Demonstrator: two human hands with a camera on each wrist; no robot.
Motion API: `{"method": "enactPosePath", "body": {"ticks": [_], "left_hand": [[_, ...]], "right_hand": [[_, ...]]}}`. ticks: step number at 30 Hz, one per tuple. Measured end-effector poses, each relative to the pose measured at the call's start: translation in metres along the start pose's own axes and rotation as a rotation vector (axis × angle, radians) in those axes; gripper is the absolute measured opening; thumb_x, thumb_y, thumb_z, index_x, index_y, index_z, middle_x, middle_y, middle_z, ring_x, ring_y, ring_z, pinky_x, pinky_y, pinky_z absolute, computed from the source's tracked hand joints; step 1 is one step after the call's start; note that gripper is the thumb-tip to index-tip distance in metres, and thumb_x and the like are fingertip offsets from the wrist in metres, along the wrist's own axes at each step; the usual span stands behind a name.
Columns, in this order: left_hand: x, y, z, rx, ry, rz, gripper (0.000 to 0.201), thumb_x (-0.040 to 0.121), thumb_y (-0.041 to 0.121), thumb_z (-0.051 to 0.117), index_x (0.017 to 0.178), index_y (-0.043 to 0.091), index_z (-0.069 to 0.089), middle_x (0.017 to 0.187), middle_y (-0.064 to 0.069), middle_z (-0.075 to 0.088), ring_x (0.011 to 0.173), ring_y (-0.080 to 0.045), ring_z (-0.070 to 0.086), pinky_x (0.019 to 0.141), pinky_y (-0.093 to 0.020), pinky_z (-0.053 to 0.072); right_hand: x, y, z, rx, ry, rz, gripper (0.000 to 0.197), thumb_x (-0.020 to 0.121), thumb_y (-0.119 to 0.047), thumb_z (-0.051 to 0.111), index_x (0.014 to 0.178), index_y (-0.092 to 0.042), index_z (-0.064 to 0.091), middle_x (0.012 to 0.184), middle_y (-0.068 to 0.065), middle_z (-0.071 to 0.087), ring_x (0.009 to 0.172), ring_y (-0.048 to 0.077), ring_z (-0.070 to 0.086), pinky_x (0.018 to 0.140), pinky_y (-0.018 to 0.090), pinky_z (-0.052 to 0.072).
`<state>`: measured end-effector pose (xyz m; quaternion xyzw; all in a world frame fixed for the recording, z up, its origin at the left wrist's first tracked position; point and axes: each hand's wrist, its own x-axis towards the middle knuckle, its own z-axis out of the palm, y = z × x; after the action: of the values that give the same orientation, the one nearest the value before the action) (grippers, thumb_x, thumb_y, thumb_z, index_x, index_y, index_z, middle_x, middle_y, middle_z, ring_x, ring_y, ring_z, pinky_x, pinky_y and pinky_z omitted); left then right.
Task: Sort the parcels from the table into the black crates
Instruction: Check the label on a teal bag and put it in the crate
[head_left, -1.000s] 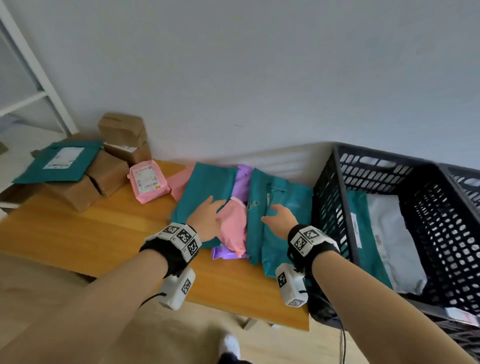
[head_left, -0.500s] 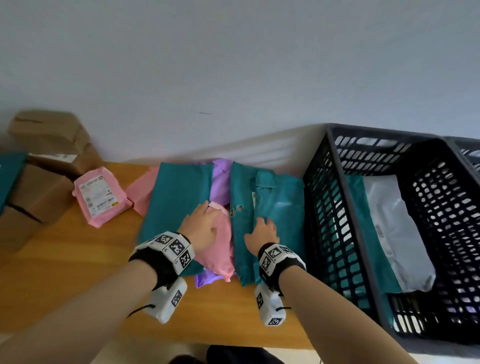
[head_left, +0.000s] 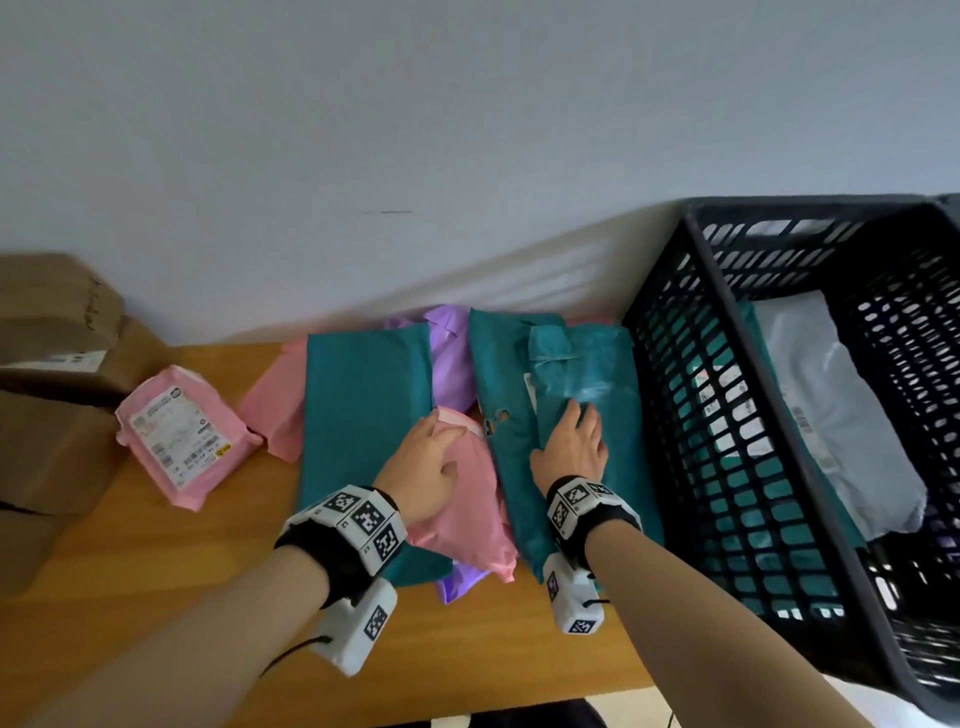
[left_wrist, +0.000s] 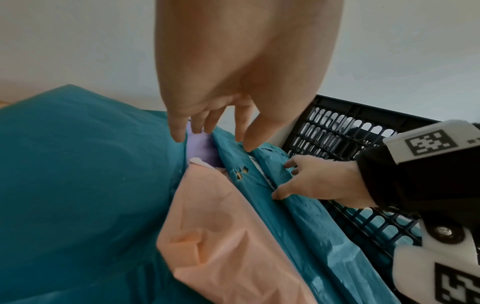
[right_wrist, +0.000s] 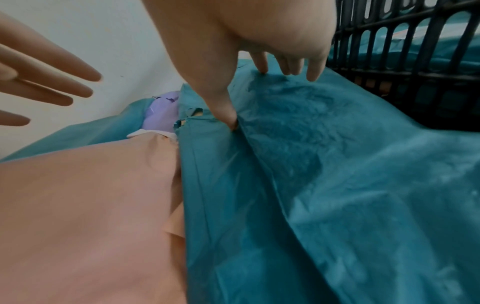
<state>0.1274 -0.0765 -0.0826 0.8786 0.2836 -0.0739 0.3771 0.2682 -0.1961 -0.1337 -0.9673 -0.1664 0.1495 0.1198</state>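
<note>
Right hand (head_left: 571, 447) lies spread on the teal parcel (head_left: 582, 364), thumb dug into its 9 o'clock edge, nothing clasped yet. Left hand (head_left: 423, 475) is flat and empty over the pink parcel (head_left: 467, 519). Advised: hook the thumb under, pin the neighbours, lift clear to the crate (head_left: 727, 291) at 3 o'clock.

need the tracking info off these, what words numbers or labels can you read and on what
Nothing can be read as text.
Pink parcel: white shipping label, print too blurred.
Cardboard box: white label, too blurred.
Grey parcel in the crate: label too small.
Wrist bands: square code marks, no words.
</note>
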Motion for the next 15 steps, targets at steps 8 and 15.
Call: {"method": "enactPosePath", "body": {"ticks": [8,15], "left_hand": [[0.005,-0.007,-0.018,-0.06,-0.015,0.133,0.054,0.084,-0.01,0.043,0.131,0.014,0.053,0.14,0.008,0.04,0.13,-0.013,0.037,0.105,-0.01,0.02],[0.008,-0.014,-0.027,-0.057,-0.045,0.122,0.052,0.086,-0.006,0.045,0.135,0.01,0.047,0.142,-0.004,0.041,0.133,-0.02,0.038,0.103,-0.013,0.021]], "right_hand": [[0.0,-0.01,-0.001,0.128,0.148,0.14,0.045,0.088,-0.01,0.054,0.131,-0.008,0.042,0.138,0.008,0.043,0.131,0.024,0.039,0.11,0.037,0.026],[-0.01,-0.008,-0.025,0.149,0.124,0.245,0.037,0.095,-0.018,0.048,0.129,-0.007,0.046,0.134,0.009,0.047,0.126,0.024,0.044,0.108,0.036,0.028]]}}
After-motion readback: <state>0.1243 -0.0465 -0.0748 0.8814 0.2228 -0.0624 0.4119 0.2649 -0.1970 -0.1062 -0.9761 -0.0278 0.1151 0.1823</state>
